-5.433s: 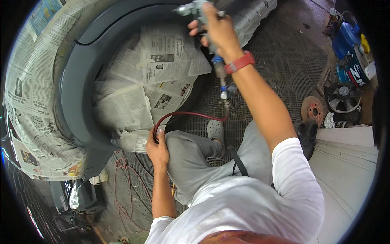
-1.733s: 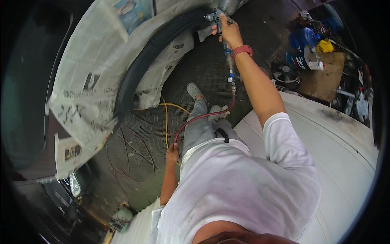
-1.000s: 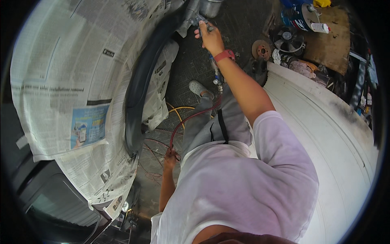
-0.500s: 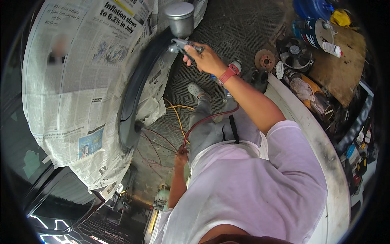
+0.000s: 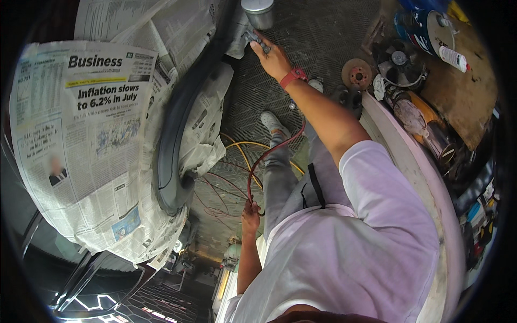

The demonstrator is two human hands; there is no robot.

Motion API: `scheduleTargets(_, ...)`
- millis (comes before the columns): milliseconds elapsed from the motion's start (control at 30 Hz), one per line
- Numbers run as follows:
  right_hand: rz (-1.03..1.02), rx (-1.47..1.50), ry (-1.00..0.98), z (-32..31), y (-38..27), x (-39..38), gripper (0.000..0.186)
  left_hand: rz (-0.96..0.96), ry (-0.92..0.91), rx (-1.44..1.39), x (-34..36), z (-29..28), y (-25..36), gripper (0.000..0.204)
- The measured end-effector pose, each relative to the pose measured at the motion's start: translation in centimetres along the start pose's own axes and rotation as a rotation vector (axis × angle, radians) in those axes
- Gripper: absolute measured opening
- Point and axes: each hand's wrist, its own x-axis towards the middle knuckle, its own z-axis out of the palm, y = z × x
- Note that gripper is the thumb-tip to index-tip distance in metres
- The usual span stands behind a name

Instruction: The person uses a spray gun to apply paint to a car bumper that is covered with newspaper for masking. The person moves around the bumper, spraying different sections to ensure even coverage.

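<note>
My right hand (image 5: pixel 276 60), with a red watch strap at the wrist, is closed round a metal spray gun (image 5: pixel 252 39). A silver lidded paint cup (image 5: pixel 258 12) sits on top of the gun. The gun is held beside the far stretch of a curved dark grey wheel-arch trim (image 5: pixel 171 137); its nozzle tip is hard to make out. My left hand (image 5: pixel 250 215) is low by my hip, closed on a red air hose (image 5: pixel 264 156) that loops across my legs toward the right hand. Newspaper (image 5: pixel 91 156) masks the car body around the trim.
Yellow and thin red hoses (image 5: pixel 242 153) lie on the floor by my feet. A long pale curved panel (image 5: pixel 425 199) stands close on my right. Beyond it are a rusty brake disc (image 5: pixel 357 74), a fan (image 5: pixel 398 58), a large can (image 5: pixel 431 32) and brown board (image 5: pixel 474 81).
The view has shifted, bringing more newspaper into sight. My right hand has carried the spray gun farther along the wheel-arch trim. My left hand keeps its hold on the red hose.
</note>
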Motion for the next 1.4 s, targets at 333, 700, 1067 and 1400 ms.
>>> scheduleTargets(333,0.113,0.173,-0.146,-1.5,-1.3,1.5,0.053,-0.043,-0.027,0.049,2.2,0.1,1.7,0.045)
scheduleTargets(700,-0.098,0.21,0.182,-3.2,-0.9,10.4,0.054,-0.094,-0.01,-0.347,9.7,1.3,4.0,0.044)
scheduleTargets(1067,0.181,0.255,-0.23,-0.9,-3.0,7.4,0.057,-0.116,0.026,-0.179,18.4,-2.6,9.1,0.041)
scheduleTargets(1400,0.075,0.184,0.118,-10.6,-5.3,25.6,0.055,0.028,-0.017,-0.127,21.2,-1.2,23.5,0.043)
